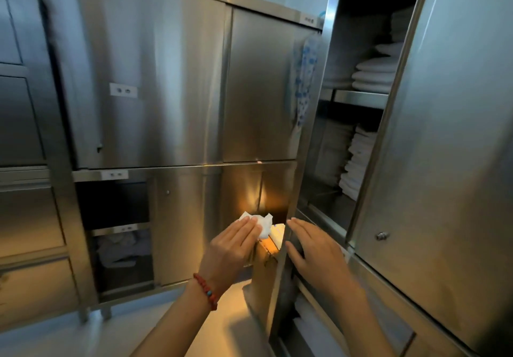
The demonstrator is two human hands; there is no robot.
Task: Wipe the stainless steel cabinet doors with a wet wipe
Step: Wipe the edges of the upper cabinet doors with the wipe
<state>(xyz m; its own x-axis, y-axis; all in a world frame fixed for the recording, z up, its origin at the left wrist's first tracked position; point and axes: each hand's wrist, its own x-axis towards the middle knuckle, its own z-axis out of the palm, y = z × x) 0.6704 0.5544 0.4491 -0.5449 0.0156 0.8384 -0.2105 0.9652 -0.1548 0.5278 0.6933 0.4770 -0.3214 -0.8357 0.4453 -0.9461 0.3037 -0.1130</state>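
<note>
My left hand [233, 245], with a red bead bracelet on its wrist, presses a crumpled white wet wipe [262, 224] with straight fingers against the steel side panel [266, 273] of the right-hand cabinet, low down. My right hand [313, 256] lies flat with straight fingers on that cabinet's front frame, just right of the wipe. The cabinet's tall steel door [449, 148] stands swung open at the right. The middle cabinet's upper steel doors [166, 79] are closed.
Folded white linen [372, 76] is stacked on the open cabinet's shelves. A blue-patterned cloth [302, 79] hangs at the corner between the cabinets. A lower left compartment [122, 248] is open with fabric inside. Steel drawers [27, 218] are at far left, pale floor [83, 337] below.
</note>
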